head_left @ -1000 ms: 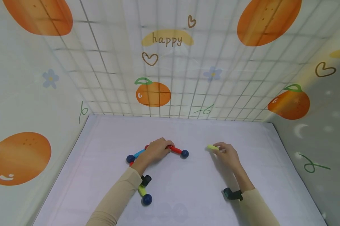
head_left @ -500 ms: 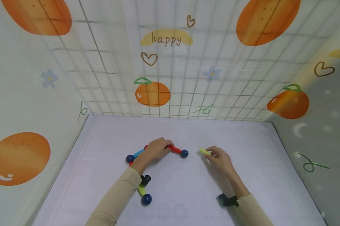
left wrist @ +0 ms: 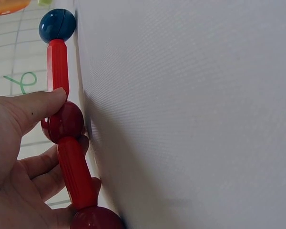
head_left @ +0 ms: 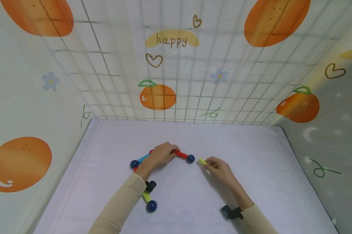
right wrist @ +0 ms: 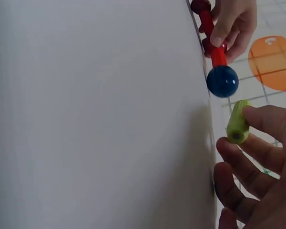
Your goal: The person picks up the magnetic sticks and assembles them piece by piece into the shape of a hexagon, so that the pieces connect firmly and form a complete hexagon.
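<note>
My left hand [head_left: 162, 156] holds a chain of magnetic rods and balls, with the thumb where a red rod [left wrist: 57, 64] meets a dark red ball [left wrist: 66, 121] and the fingers behind. A dark blue ball [head_left: 190, 158] caps the chain's right end. Leftward, past the hand, run a light blue rod [head_left: 143, 158] and another dark blue ball [head_left: 134, 163]. Between thumb and fingers, my right hand [head_left: 220, 169] pinches a short yellow-green rod [right wrist: 238, 121]. Its far end points at the right-end blue ball, a small gap apart.
Below the left forearm, a yellow-green rod [head_left: 146, 196] joins a dark blue ball [head_left: 151, 206]; the sleeve hides part of this side. Each wrist wears a small black camera, the right one [head_left: 231, 212] near the sleeve. Patterned cloth walls [head_left: 182, 71] enclose the white table [head_left: 252, 146].
My right hand has carried the yellow-green rod leftward and slightly toward me, close to the chain's right-end blue ball. The left hand and the chain have stayed in place.
</note>
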Demonstrator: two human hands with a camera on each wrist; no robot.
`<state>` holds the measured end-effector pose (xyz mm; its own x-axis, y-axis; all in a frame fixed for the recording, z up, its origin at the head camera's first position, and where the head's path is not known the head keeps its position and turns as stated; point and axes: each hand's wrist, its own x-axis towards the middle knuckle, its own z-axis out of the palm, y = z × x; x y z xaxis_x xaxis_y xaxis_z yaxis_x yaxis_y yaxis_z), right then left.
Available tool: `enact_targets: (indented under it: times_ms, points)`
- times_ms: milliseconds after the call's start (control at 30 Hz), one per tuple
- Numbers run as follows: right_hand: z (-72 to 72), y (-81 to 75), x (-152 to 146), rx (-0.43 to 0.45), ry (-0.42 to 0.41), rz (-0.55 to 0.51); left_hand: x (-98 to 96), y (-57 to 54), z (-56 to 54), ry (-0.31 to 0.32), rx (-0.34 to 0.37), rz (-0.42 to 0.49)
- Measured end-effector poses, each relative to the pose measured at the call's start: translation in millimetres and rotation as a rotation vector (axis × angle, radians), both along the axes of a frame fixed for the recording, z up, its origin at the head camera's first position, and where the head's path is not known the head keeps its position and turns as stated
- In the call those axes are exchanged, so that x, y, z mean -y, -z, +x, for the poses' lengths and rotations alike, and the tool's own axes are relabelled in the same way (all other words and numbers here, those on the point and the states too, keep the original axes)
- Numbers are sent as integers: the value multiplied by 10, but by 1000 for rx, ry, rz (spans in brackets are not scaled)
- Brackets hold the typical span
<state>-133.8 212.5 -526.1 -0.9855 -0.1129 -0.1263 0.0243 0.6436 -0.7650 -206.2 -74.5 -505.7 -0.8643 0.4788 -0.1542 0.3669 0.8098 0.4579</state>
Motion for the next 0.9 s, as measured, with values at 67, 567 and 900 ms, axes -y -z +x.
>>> enact_targets:
  times_ms: [67, 567, 900]
  points:
    - [13, -10, 35, 23, -11, -6, 3, 1, -4, 1, -2, -4]
    - [29, -9, 190, 81, -99, -34, 1, 5, -2, 5, -12, 1]
    - [14, -37, 227, 93, -118, -33, -2, 23, -11, 6, -17, -3]
